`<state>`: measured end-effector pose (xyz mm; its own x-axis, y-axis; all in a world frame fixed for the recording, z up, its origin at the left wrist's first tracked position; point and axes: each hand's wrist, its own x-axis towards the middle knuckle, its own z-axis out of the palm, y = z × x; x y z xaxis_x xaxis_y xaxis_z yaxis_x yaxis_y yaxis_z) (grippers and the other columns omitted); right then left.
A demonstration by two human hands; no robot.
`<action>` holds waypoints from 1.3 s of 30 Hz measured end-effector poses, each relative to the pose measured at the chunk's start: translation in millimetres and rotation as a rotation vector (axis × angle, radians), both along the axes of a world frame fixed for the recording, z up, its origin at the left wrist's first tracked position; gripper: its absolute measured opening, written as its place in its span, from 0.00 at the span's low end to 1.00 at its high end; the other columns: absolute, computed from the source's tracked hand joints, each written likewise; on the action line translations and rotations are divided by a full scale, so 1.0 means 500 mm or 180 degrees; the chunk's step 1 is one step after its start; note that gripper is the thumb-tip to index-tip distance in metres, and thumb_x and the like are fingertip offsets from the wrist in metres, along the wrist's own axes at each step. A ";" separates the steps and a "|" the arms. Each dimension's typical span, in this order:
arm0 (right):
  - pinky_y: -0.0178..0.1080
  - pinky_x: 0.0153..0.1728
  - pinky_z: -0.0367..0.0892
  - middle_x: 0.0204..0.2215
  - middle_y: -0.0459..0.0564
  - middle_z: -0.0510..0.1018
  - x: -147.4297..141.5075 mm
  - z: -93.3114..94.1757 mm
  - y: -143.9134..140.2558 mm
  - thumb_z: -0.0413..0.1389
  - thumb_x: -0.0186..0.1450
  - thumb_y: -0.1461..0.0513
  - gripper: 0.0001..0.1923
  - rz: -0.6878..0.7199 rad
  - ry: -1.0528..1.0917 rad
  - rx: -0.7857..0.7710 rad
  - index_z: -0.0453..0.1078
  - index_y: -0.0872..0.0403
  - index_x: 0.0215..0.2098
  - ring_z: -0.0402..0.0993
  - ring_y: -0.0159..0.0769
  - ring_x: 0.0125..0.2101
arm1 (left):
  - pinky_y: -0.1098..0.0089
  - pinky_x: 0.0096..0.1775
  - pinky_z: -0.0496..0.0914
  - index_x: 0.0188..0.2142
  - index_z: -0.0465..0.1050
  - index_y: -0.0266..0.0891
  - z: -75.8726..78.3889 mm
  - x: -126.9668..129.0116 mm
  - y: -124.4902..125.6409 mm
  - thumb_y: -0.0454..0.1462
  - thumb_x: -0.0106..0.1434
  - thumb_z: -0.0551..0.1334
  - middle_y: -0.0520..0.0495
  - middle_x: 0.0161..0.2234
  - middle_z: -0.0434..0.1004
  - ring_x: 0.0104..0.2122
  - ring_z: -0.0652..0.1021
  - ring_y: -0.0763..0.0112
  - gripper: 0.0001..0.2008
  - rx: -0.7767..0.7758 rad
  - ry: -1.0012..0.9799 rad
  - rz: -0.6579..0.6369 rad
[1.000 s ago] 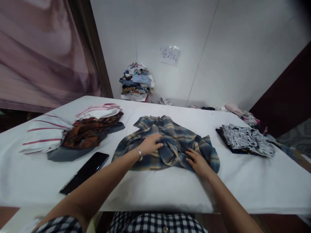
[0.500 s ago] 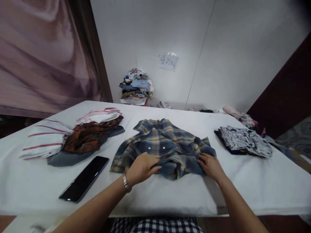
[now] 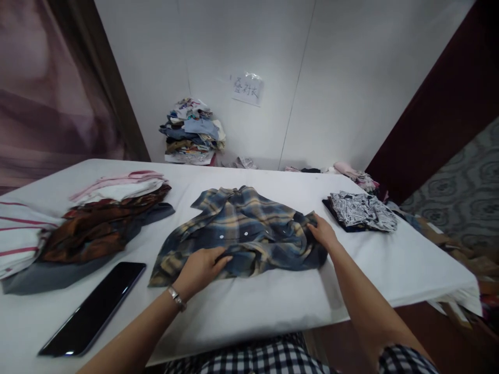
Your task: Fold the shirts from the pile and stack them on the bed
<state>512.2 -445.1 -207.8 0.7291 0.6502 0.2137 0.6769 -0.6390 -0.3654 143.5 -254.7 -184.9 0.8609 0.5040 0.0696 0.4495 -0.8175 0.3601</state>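
Right now the fingers of the left hand [image 3: 200,266] lie curled and nearly flat on the near hem of the blue and tan plaid cotton shirt [image 3: 241,234], pressing cloth down more than pinching it, while the right hand [image 3: 323,232] has its fingers closed narrowly over the bunched right side of the same shirt, though whether they truly grip a fold or only rest on it I cannot tell. The shirt lies rumpled at the middle of the white-covered desk [image 3: 273,306], collar toward the far edge, hem toward the near edge. The likeliest trouble, as I judge it, is uneven pull: if the right hand draws its side while the left only presses, the loose fabric could slide and wrinkle rather than lie square, and the creased sleeve could end up trapped under the body. A wide sweep of the left forearm could also nudge the black glossy smartphone [image 3: 93,309] lying near the front left corner, close enough to the near edge to be pushed off. Farther left sits a stack of folded clothes, rust-brown satin over grey with pink and white on top [image 3: 105,226], which a dragged sleeve could disturb; the black and white printed folded garment [image 3: 360,210] toward the right edge is well apart and less at risk.
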 end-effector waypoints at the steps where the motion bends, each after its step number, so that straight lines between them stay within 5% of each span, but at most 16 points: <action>1: 0.42 0.47 0.66 0.45 0.55 0.78 0.005 0.004 0.008 0.52 0.61 0.60 0.21 0.0049 0.0149 -0.0116 0.70 0.55 0.52 0.73 0.44 0.47 | 0.69 0.31 0.63 0.34 0.74 0.44 0.004 0.007 0.001 0.49 0.65 0.53 0.47 0.29 0.79 0.31 0.77 0.63 0.16 -0.0082 0.0071 -0.0033; 4: 0.38 0.42 0.67 0.39 0.51 0.81 0.031 0.013 -0.009 0.51 0.61 0.60 0.15 0.0174 0.0238 -0.0031 0.75 0.53 0.42 0.75 0.41 0.41 | 0.69 0.34 0.65 0.38 0.75 0.45 0.017 0.015 0.012 0.51 0.64 0.52 0.48 0.34 0.80 0.35 0.78 0.63 0.18 -0.0381 0.0104 -0.0129; 7: 0.39 0.39 0.68 0.37 0.52 0.81 0.082 0.012 -0.084 0.49 0.62 0.56 0.18 -0.0427 -0.0129 0.0427 0.74 0.53 0.44 0.76 0.41 0.37 | 0.68 0.39 0.67 0.41 0.75 0.44 0.033 0.005 0.055 0.52 0.65 0.49 0.48 0.39 0.80 0.39 0.78 0.64 0.21 -0.0384 -0.0237 0.0277; 9: 0.41 0.38 0.69 0.36 0.55 0.81 0.121 0.003 -0.140 0.51 0.61 0.56 0.18 -0.0741 -0.0207 0.0112 0.75 0.55 0.44 0.77 0.45 0.36 | 0.67 0.42 0.68 0.41 0.75 0.43 0.038 -0.006 0.101 0.52 0.64 0.49 0.47 0.41 0.79 0.41 0.77 0.62 0.22 -0.0145 -0.0348 0.0685; 12: 0.43 0.44 0.69 0.41 0.58 0.80 0.151 -0.007 -0.175 0.53 0.58 0.59 0.19 -0.0469 -0.0306 -0.0267 0.75 0.57 0.45 0.77 0.48 0.42 | 0.64 0.47 0.67 0.45 0.73 0.39 0.028 -0.011 0.178 0.49 0.63 0.50 0.42 0.46 0.77 0.46 0.76 0.58 0.22 0.0327 -0.0199 0.1103; 17: 0.43 0.52 0.66 0.50 0.57 0.76 0.124 0.021 -0.048 0.50 0.64 0.56 0.22 0.0125 -0.0367 0.0001 0.72 0.57 0.51 0.73 0.45 0.50 | 0.59 0.50 0.67 0.54 0.67 0.35 -0.003 0.038 0.256 0.50 0.61 0.53 0.36 0.54 0.70 0.53 0.71 0.53 0.27 0.0514 0.0232 0.1286; 22: 0.39 0.52 0.65 0.52 0.57 0.75 0.085 0.042 0.154 0.47 0.67 0.56 0.23 0.0556 0.0152 -0.0825 0.70 0.59 0.54 0.71 0.41 0.52 | 0.59 0.47 0.68 0.55 0.65 0.36 -0.016 0.120 0.264 0.53 0.58 0.56 0.34 0.54 0.71 0.52 0.73 0.51 0.31 0.0249 0.0639 0.1330; 27: 0.36 0.41 0.67 0.40 0.54 0.81 0.046 0.048 0.272 0.58 0.60 0.58 0.16 0.0892 0.0137 -0.1134 0.75 0.55 0.44 0.76 0.42 0.42 | 0.63 0.43 0.69 0.46 0.73 0.41 -0.023 0.165 0.288 0.43 0.62 0.55 0.39 0.45 0.78 0.45 0.77 0.56 0.17 -0.0070 0.0305 0.1550; 31: 0.38 0.43 0.64 0.44 0.58 0.77 -0.055 0.079 0.260 0.48 0.66 0.64 0.14 0.1056 -0.0407 -0.0944 0.73 0.55 0.44 0.71 0.42 0.47 | 0.66 0.40 0.68 0.43 0.74 0.39 -0.020 0.127 0.343 0.41 0.66 0.45 0.38 0.43 0.79 0.44 0.77 0.58 0.20 -0.0160 -0.0003 0.2100; 33: 0.38 0.42 0.64 0.42 0.58 0.77 -0.127 0.092 0.223 0.48 0.66 0.64 0.13 0.1745 -0.0672 -0.0945 0.73 0.56 0.43 0.72 0.42 0.44 | 0.67 0.39 0.68 0.42 0.74 0.37 -0.024 0.095 0.365 0.39 0.67 0.44 0.37 0.41 0.79 0.42 0.78 0.60 0.21 -0.0231 -0.0103 0.2379; 36: 0.35 0.38 0.66 0.37 0.51 0.79 -0.207 0.102 0.166 0.53 0.64 0.60 0.10 0.3367 0.0072 -0.1140 0.74 0.52 0.41 0.74 0.38 0.38 | 0.69 0.35 0.68 0.39 0.75 0.36 -0.043 0.059 0.376 0.39 0.66 0.45 0.37 0.38 0.80 0.39 0.78 0.61 0.20 -0.0374 -0.0136 0.2621; 37: 0.35 0.38 0.66 0.37 0.49 0.80 -0.215 0.103 0.157 0.53 0.65 0.59 0.11 0.3572 0.0388 -0.1011 0.75 0.51 0.42 0.75 0.36 0.38 | 0.69 0.35 0.68 0.38 0.75 0.36 -0.050 0.053 0.374 0.39 0.67 0.45 0.37 0.37 0.80 0.38 0.78 0.61 0.20 -0.0417 -0.0148 0.2651; 39: 0.35 0.41 0.67 0.38 0.47 0.80 -0.200 0.101 0.159 0.49 0.67 0.59 0.14 0.3278 0.0741 -0.0469 0.74 0.49 0.44 0.75 0.35 0.39 | 0.69 0.36 0.67 0.37 0.75 0.36 -0.061 0.051 0.366 0.42 0.67 0.46 0.36 0.39 0.80 0.39 0.78 0.60 0.20 -0.0499 -0.0180 0.2669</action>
<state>412.4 -365.5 -157.0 -0.1740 0.9847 0.0088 0.8397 0.1530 -0.5211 169.2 -71.5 -215.4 0.1963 0.9803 -0.0226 0.8616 -0.1615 0.4812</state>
